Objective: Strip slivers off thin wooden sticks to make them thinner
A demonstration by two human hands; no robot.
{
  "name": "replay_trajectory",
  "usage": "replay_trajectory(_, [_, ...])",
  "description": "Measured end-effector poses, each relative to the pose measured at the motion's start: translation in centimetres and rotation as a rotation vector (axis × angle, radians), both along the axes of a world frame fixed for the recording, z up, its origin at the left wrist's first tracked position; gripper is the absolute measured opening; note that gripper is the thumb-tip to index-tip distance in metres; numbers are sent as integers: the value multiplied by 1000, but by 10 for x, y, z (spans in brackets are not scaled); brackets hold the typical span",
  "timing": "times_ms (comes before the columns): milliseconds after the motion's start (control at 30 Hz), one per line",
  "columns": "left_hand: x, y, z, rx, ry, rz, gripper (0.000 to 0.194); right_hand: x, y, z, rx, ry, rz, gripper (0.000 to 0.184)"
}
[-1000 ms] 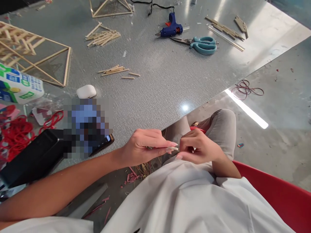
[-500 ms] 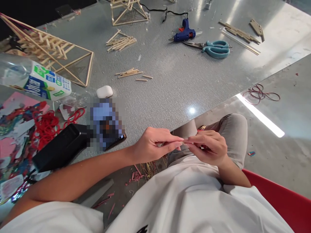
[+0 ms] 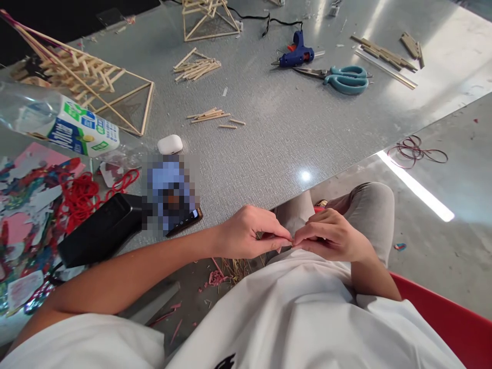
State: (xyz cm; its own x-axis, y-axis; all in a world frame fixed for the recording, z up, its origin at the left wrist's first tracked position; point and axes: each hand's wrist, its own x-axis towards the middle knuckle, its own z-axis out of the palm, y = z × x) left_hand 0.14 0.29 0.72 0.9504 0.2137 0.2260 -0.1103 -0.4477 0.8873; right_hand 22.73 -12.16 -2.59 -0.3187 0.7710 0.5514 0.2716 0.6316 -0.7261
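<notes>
Wooden and very thin, a small stick (image 3: 265, 236) was pinched between the closed fingertips of the left hand (image 3: 249, 233) and right hand (image 3: 330, 236), which met over the lap below the table (image 3: 288, 128) edge, probably to steady it.

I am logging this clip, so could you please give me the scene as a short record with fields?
left hand: fingertips pinched, meeting the right hand's; what they pinch is hidden
right hand: fingertips pinched against the left's, over the lap
table: grey, textured
far side: glue gun, scissors, stick piles
left side: stick frame, bottle, red bands, earbud case
seat: red chair
</notes>
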Motion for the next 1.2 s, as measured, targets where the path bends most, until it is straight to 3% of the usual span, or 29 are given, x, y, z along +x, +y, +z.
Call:
replay_trajectory(333, [1, -1, 1, -39, 11, 47, 15, 0, 0, -3, -54, -59, 0, 15])
replay_trajectory(500, [0, -4, 2, -79, -3, 151, 13, 9, -4, -1, -114, -117, -4, 9])
replay_trajectory(633, [0, -3, 6, -141, 35, 242, 13, 12, -4, 1, -183, -220, 25, 18])
replay_trajectory(767, [1, -3, 7, -163, 42, 254, 22, 3, -3, -4, -134, -173, -32, 19])
replay_trajectory(900, [1, -3, 8, -176, 42, 247, 23, -4, -4, -8, -103, -96, -155, 51])
replay_trajectory(1067, [1, -3, 6, -131, 24, 212, 28, -9, -1, -6, -183, -98, -240, 21])
replay_trajectory(1200, [-1, -4, -1, -106, 6, 178, 33, -13, 4, -5, -125, -83, -207, 23])
